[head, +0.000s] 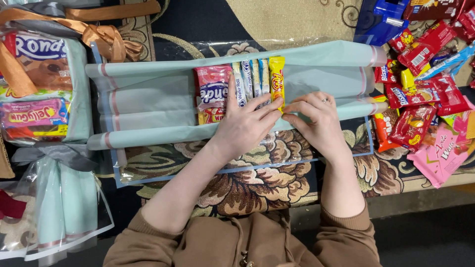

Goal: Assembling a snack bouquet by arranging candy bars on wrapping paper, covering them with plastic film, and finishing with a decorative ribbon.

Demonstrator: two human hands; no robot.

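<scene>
- A patterned carpet (257, 183) with large brown flowers covers the floor and carries everything here.
- A pale green wrapping sheet (148, 101) with pink edge stripes lies spread across it, its long edges rolled inward; a clear film with a blue border (237, 168) sticks out below.
- At the left lies a finished bundle (44, 89) of snacks in the same pale green sheet, tied with an orange ribbon (99, 34); a second wrapped bundle with a grey bow (54, 153) lies under it.
- At the right, a loose heap of red snack packets (420, 99) lies just beside the sheet's end, with a pink packet (440, 158) at its lower edge.
- In the middle of the sheet a row of snacks stands side by side: a pink packet (213, 89), white wafer sticks (250, 79) and a yellow bar (277, 79).
- The left hand (245, 123) lies flat and unclenched on the row, fingers spread over the wafer sticks.
- The right hand (314, 118) pinches the sheet's lower rolled edge just beside the yellow bar.
</scene>
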